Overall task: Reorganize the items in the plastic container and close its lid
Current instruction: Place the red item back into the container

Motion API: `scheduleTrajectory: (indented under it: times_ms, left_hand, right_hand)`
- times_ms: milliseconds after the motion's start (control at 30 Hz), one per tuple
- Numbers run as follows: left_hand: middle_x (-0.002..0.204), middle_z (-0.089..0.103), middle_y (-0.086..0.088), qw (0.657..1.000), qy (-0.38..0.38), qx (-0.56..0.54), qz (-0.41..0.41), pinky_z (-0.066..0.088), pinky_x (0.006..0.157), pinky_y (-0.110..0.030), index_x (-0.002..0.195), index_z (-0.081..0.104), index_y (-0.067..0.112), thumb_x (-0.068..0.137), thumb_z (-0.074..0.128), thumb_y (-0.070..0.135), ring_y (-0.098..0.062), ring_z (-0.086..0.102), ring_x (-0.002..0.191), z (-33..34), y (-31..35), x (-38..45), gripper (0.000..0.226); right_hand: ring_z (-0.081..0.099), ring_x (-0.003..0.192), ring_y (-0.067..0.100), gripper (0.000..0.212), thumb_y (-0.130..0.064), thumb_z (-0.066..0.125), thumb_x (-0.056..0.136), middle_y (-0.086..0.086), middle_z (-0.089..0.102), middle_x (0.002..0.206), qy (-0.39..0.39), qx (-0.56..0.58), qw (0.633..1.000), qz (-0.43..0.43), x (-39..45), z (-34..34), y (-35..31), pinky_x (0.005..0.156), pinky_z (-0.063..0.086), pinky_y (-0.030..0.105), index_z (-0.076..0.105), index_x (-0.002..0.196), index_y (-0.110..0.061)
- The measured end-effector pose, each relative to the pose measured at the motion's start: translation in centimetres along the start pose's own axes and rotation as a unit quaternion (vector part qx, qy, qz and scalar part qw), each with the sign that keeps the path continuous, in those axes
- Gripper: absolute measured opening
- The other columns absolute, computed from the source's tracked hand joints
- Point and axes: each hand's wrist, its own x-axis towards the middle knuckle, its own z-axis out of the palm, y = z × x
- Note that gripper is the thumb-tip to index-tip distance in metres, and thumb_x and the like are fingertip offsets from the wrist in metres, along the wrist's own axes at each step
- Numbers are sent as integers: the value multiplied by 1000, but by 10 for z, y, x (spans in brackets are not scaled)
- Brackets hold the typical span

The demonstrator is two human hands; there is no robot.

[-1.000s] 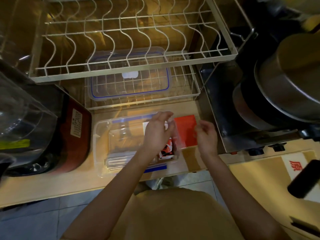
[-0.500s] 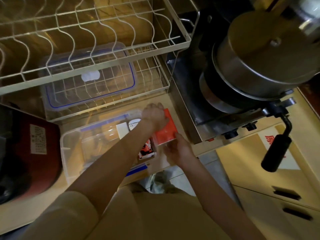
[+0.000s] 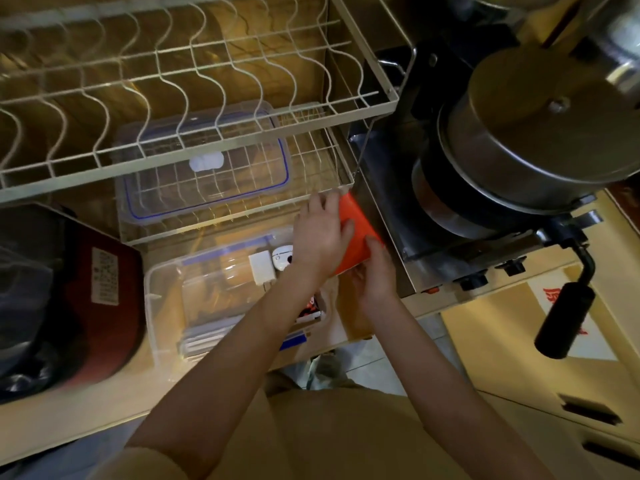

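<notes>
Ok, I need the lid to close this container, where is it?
The lid lies on the lower shelf of the wire rack, left of centre in the head view, just behind the open container.

Nothing here can be properly read. The white label on the dark red appliance carries rows of print too small and blurred to make out. A white sheet on the surface by the stove shows part of a red character, cut off by the black pan handle.
</notes>
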Motion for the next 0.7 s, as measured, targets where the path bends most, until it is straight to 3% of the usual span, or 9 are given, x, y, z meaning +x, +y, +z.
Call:
scheduleTrajectory:
  times_ms: [167,300,367,500,567,700]
  left_hand:
    - [132,42,-14,972,171,-124,-103,42,102,-43,140,30,14,89,52,28,-26,44,120,-20,-10,-36,57]
    - [132,40,-15,942,234,-158,-179,42,99,-32,141,26,10,90,53,19,-26,45,119,-35,-31,-62,59]
    - [134,39,-15,927,246,-176,-223,37,94,-23,141,24,10,90,53,19,-24,45,120,-41,-45,-77,60]
    - [135,39,-18,909,251,-172,-285,29,81,-10,142,22,7,90,53,15,-28,48,118,-49,-75,-107,61]
    - [135,41,-20,905,245,-156,-310,33,79,-15,142,22,5,90,53,13,-32,49,117,-53,-90,-118,61]
    - [137,45,-21,917,191,-102,-334,41,92,-34,144,19,6,91,50,19,-35,51,118,-55,-124,-129,63]
  right_hand:
    - [62,100,15,15,-28,58,89,-4,64,106,-117,-108,980,-116,-18,22,-10,92,51,38,60,103,-33]
    - [66,99,14,36,-28,64,86,1,66,113,-179,-206,943,-188,-29,45,-4,76,56,20,60,121,-20]
    - [65,98,13,40,-26,66,85,0,66,112,-186,-264,923,-208,-34,56,3,67,55,16,59,122,-16]
    - [64,94,10,36,-20,67,85,-9,66,100,-234,-326,890,-214,-42,70,36,78,56,26,60,120,-15]
    - [63,93,8,36,-17,65,86,-7,65,101,-257,-343,880,-204,-43,74,57,79,54,25,58,122,-13]
    - [61,90,7,35,-9,61,89,2,64,107,-262,-349,884,-167,-39,81,87,83,52,24,57,123,-12]
